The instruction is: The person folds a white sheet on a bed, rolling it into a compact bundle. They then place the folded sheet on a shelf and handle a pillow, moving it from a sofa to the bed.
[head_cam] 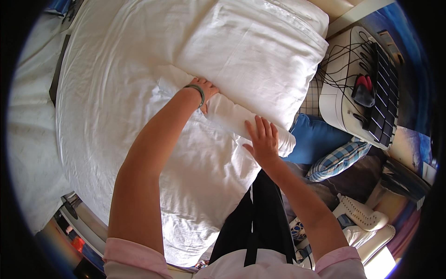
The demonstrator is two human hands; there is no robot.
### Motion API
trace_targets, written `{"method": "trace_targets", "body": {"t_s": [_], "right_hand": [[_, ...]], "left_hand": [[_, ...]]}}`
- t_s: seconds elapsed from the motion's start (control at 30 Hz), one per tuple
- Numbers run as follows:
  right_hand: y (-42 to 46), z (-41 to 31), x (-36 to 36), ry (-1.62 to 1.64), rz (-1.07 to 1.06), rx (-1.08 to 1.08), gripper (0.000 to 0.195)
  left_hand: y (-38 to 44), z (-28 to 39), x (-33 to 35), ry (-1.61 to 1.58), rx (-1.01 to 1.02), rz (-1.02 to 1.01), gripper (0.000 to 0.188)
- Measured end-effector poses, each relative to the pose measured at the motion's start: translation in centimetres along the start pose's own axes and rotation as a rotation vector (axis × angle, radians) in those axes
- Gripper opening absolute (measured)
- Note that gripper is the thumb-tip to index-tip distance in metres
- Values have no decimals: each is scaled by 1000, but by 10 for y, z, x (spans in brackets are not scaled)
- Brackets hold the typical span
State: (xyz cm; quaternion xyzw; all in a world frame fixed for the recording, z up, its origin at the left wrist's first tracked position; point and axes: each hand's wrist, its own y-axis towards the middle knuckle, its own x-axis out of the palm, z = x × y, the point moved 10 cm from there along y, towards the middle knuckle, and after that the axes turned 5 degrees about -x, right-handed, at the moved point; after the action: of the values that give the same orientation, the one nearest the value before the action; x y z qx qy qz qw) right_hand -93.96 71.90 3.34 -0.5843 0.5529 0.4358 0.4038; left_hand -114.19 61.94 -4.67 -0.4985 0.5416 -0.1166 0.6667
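White bedding [167, 153] covers the bed in front of me, with creases around my hands. A long roll of white cloth [231, 113] lies diagonally across it, against the edge of a thick folded white quilt or similar bedding [254, 55]. My left hand [205, 91], with a green bangle [198, 91] at the wrist, presses on the roll's upper left part; its fingertips are curled over the roll's far side. Farther right, my right hand [263, 139] rests on the roll near its right end, palm down with fingers spread.
Right of the bed stands a white cabinet [336, 101] with black cables, a row of black devices [383, 94] and a dark pouch [364, 92] on top. Below it lie a blue pillow [317, 137] and a checked cushion [339, 160]. A pale curtain or sheet [35, 132] is at the left.
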Motion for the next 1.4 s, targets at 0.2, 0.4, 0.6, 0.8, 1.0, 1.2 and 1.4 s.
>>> {"method": "trace_targets", "body": {"t_s": [0.2,0.4,0.6,0.8,1.0,1.2,1.4], "right_hand": [[27,40,-1,94,-23,-28,80],[37,64,8,227,-107,16,77],[45,78,10,309,-124,44,70],[56,93,5,287,-56,88,70],[41,66,-23,28,107,56,66],[72,110,-10,170,63,117,58],[79,123,-5,226,42,143,54]], "left_hand": [[2,-4,-19,-125,14,3,99],[-54,12,-24,-21,108,597,81],[-67,65,-24,-228,83,647,85],[-31,65,-41,-147,78,683,90],[11,54,-57,-254,91,288,86],[41,47,-84,-305,103,81,75],[-29,78,-67,-30,150,761,86]]}}
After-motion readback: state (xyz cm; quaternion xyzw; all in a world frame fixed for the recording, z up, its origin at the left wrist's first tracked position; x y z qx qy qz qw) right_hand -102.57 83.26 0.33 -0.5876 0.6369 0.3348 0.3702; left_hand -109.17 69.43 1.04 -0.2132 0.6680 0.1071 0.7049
